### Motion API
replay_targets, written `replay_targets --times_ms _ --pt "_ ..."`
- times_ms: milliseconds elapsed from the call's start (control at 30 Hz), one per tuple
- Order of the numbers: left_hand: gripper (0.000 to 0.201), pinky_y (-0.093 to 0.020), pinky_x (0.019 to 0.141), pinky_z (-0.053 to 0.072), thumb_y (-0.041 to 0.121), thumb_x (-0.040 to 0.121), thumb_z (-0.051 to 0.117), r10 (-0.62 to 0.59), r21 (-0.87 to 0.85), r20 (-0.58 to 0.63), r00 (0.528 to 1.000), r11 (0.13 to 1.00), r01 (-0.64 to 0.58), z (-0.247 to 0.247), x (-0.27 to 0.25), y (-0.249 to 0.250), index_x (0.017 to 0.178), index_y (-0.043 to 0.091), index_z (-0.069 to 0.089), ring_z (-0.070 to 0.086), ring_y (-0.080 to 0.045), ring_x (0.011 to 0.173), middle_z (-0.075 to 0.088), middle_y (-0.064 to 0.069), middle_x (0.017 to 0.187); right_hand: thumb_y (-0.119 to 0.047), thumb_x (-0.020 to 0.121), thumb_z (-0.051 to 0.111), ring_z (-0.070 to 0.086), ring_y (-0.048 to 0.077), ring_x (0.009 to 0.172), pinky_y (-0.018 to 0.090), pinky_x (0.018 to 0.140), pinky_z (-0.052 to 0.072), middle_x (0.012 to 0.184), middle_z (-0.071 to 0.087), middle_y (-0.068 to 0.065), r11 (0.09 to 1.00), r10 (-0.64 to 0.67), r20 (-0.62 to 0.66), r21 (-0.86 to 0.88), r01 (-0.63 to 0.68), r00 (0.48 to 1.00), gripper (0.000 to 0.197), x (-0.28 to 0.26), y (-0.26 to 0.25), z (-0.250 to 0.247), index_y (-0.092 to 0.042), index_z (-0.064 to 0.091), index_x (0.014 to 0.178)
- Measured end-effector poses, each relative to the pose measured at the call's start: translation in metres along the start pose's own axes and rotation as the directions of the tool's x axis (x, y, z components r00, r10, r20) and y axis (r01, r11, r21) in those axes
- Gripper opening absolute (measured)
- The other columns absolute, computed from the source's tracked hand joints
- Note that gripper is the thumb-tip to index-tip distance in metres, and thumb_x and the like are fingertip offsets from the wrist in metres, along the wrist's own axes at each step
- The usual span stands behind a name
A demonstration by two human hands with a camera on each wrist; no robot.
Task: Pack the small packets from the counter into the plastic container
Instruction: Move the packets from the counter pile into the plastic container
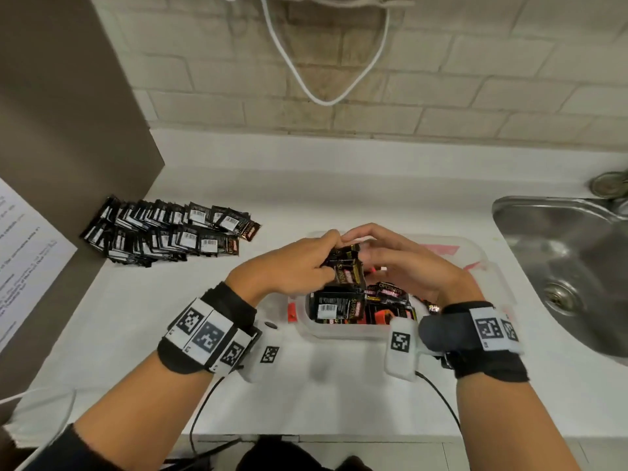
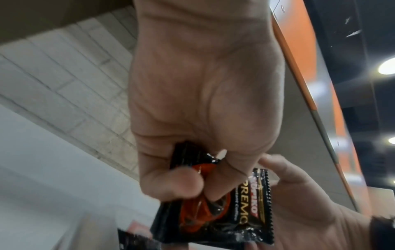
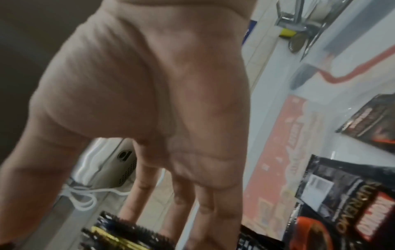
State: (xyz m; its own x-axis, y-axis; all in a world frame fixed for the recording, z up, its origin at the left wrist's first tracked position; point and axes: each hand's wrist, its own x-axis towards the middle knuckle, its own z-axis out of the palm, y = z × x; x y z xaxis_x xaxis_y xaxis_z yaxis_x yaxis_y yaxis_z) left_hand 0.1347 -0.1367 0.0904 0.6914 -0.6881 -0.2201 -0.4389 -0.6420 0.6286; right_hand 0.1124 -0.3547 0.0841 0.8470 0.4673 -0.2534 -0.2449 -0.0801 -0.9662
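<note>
White counter [image 1: 339, 385], pale brick wall [image 1: 475, 79] behind, steel sink [image 1: 560, 260] at right, white cable [image 1: 326, 100] hanging in a loop down the wall. Dark panel [image 1: 68, 113] at left with a printed sheet [image 1: 23, 253] on it.

Clear plastic container [image 1: 339, 333] on counter centre-right, just left of sink, red clip [image 1: 291, 312] on its left side. Already holding packed packets [image 1: 343, 305], black with orange and "SUPREMO" print, lying flat and overlapping.

Large heap of loose packets [image 1: 163, 229] on counter far left, against dark panel, well apart from container; barcodes up on most.

Left hand [image 1: 289, 263] over container's far half, fingers and thumb curled and clamped on a small bunch of held packets [image 1: 345, 266]; left wrist view confirms thumb [image 2: 177, 182] pinching black wrapper [image 2: 215, 218]. Right hand [image 1: 404, 263] just beside, touching same bunch, fingers [image 3: 203, 203] fairly straight and slightly spread against packet edges; grip on it not clear. Both wrists in black bands [image 1: 210, 331] with square marker tags.
</note>
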Motion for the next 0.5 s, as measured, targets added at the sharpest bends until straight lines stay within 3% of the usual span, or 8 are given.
replay_targets --times_ms 67,167,233,300,367,433,500 --pt "0.023 -0.034 0.06 0.041 0.015 0.096 0.05 -0.022 0.029 0.028 0.999 0.999 0.022 0.011 0.003 0.004 0.11 0.024 0.034 0.054 -0.02 0.077 0.056 -0.007 0.092 -0.019 0.078 0.078 0.065 0.019 0.088 0.035 0.084 0.054 0.1 0.062 0.007 1.0 0.023 0.022 -0.018 -0.023 0.999 0.048 -0.007 0.01 -0.004 -0.016 0.06 0.123" --pt "0.026 -0.038 0.059 0.039 0.013 0.094 0.052 -0.016 0.074 0.058 0.998 0.997 0.012 0.023 0.006 0.007 0.104 0.024 0.031 0.051 -0.021 0.073 0.055 -0.013 0.09 -0.012 0.072 0.085 0.065 0.024 0.082 0.046 0.092 0.053 0.122 0.056 0.028 0.992 0.035 0.001 -0.12 -0.035 0.999 0.047 -0.011 0.024 -0.007 -0.013 0.064 0.113" --pt "0.028 -0.046 0.063 0.045 0.012 0.091 0.054 -0.022 0.118 0.078 0.997 0.993 0.013 0.029 0.007 0.008 0.102 0.023 0.031 0.053 -0.026 0.075 0.057 -0.017 0.09 -0.013 0.07 0.085 0.062 0.028 0.083 0.05 0.093 0.049 0.121 0.054 0.032 0.99 0.053 -0.022 -0.132 -0.055 0.998 0.044 -0.012 0.029 -0.007 -0.011 0.065 0.109" --pt "0.027 -0.049 0.069 0.048 0.013 0.088 0.055 -0.023 0.178 0.074 0.997 0.984 0.009 0.035 0.006 0.009 0.102 0.021 0.033 0.051 -0.027 0.083 0.053 -0.007 0.088 -0.012 0.069 0.083 0.059 0.027 0.08 0.049 0.085 0.048 0.101 0.06 0.024 0.986 0.07 -0.051 -0.148 -0.077 0.996 0.037 -0.013 0.032 -0.008 -0.011 0.067 0.102" --pt "0.027 -0.044 0.074 0.047 0.015 0.085 0.056 -0.013 0.236 0.063 0.998 0.972 -0.002 0.04 0.005 0.008 0.099 0.023 0.035 0.043 -0.02 0.089 0.043 0.009 0.086 -0.006 0.072 0.082 0.059 0.017 0.072 0.041 0.077 0.046 0.088 0.062 0.009 0.976 0.089 -0.048 -0.195 -0.096 0.995 0.028 -0.013 0.035 -0.009 -0.011 0.069 0.096" --pt "0.025 -0.04 0.078 0.045 0.017 0.086 0.057 -0.014 0.285 0.074 0.997 0.958 -0.008 0.046 0.005 0.008 0.098 0.025 0.037 0.04 -0.017 0.092 0.038 0.01 0.089 0.0 0.075 0.08 0.059 0.009 0.067 0.036 0.074 0.047 0.085 0.061 0.008 0.962 0.125 -0.029 -0.242 -0.128 0.992 0.026 -0.012 0.039 -0.009 -0.008 0.068 0.096" --pt "0.021 -0.038 0.081 0.045 0.018 0.087 0.058 -0.021 0.312 0.095 0.995 0.95 -0.01 0.05 0.005 0.007 0.101 0.024 0.042 0.041 -0.016 0.094 0.042 0.007 0.096 0.003 0.075 0.08 0.059 0.009 0.066 0.031 0.072 0.05 0.087 0.059 0.01 0.948 0.17 -0.024 -0.27 -0.17 0.985 0.027 -0.012 0.041 -0.008 -0.006 0.068 0.098"
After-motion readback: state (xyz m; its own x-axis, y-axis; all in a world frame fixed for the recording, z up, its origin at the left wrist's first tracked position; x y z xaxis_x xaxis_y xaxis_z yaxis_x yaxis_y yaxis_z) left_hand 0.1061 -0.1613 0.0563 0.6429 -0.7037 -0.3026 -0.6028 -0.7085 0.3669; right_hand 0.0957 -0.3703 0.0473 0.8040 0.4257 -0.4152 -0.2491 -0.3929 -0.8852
